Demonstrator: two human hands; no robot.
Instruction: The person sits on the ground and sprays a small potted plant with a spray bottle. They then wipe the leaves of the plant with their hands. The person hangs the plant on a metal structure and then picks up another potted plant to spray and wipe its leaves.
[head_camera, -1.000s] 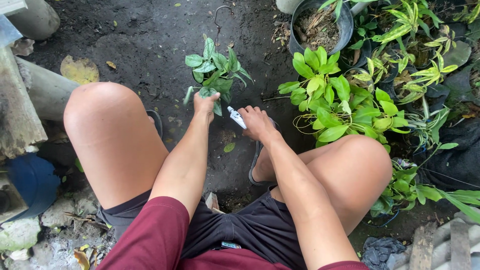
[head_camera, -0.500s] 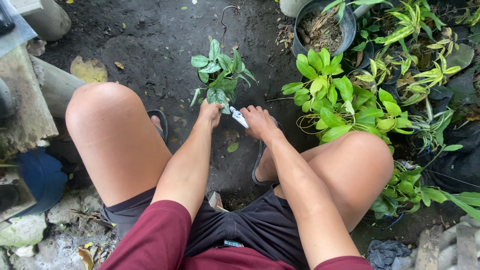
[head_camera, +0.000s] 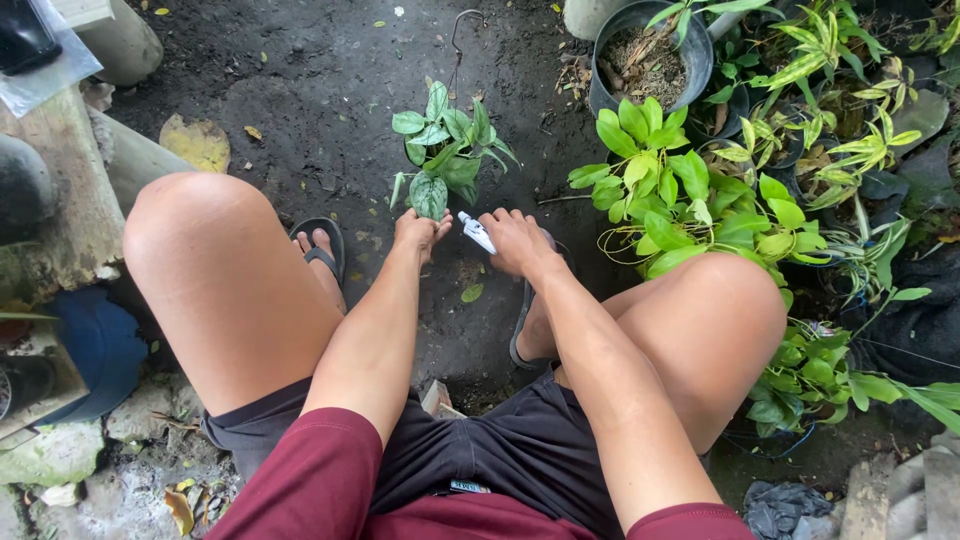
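A small potted plant (head_camera: 446, 145) stands before both hands, larger potted plants (head_camera: 690, 200) right.

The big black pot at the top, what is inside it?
Inside the black pot lie brownish soil and dry plant bits. Green leaves cover its right edge, so that part cannot be seen.

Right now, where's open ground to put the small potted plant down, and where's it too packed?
Bare dark soil lies open beyond the small green-leaved potted plant, bordered by the yellow fallen leaf at left and the black plastic soil-filled pot at right. Right of the right hand it is crowded with bright green foliage. The left hand touches the plant's lower leaves.
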